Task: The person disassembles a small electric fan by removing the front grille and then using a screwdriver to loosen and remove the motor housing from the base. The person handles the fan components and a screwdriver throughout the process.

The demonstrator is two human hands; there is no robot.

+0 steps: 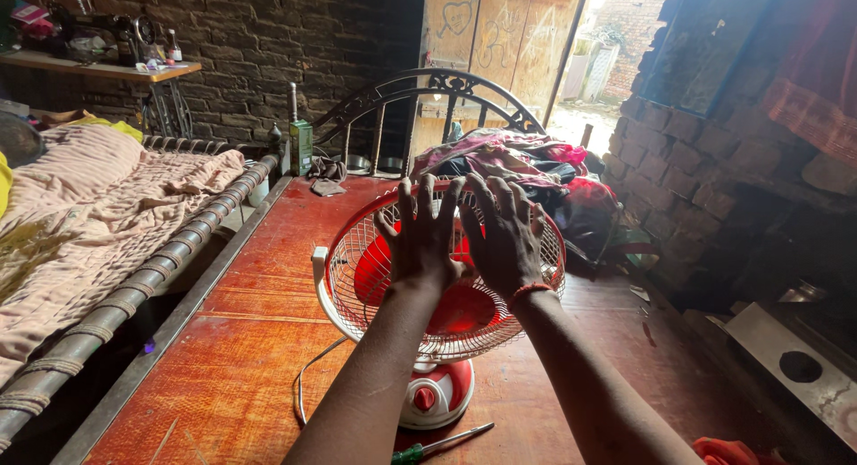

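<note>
1. Object in hand: a small table fan (444, 295) with a white wire guard, red blades behind the guard, and a red-and-white base with a red knob on its front.
2. Location: the fan stands on a red-brown wooden bed platform (241, 340), near the platform's middle and just short of the viewer.
3. Orientation: the guard's face tilts upward and toward the camera; the fan's axis runs from the base at 6 o'clock up and away toward 12 o'clock. The guard's rim reads as a wide oval, long axis from 9 to 3 o'clock.
4. Left hand (421, 237): open, fingers spread and pointing toward 12 o'clock, palm laid flat on the guard's upper half. It grips nothing.
5. Right hand (504, 237): open likewise, fingers spread, palm pressed on the guard just beside the left hand. An orange-red thread band sits on its wrist.
6. A white cord (308, 380) leaves the base at 9 o'clock and loops across the wood.
7. A screwdriver (442, 444) with a green handle lies on the wood at 6 o'clock of the base, close to it.
8. A heap of clothes (527, 166) lies at 12 o'clock of the fan, against a curved metal headboard (428, 86).
9. A cot with a pink blanket (98, 206) stands at 9 o'clock, well apart.
</note>
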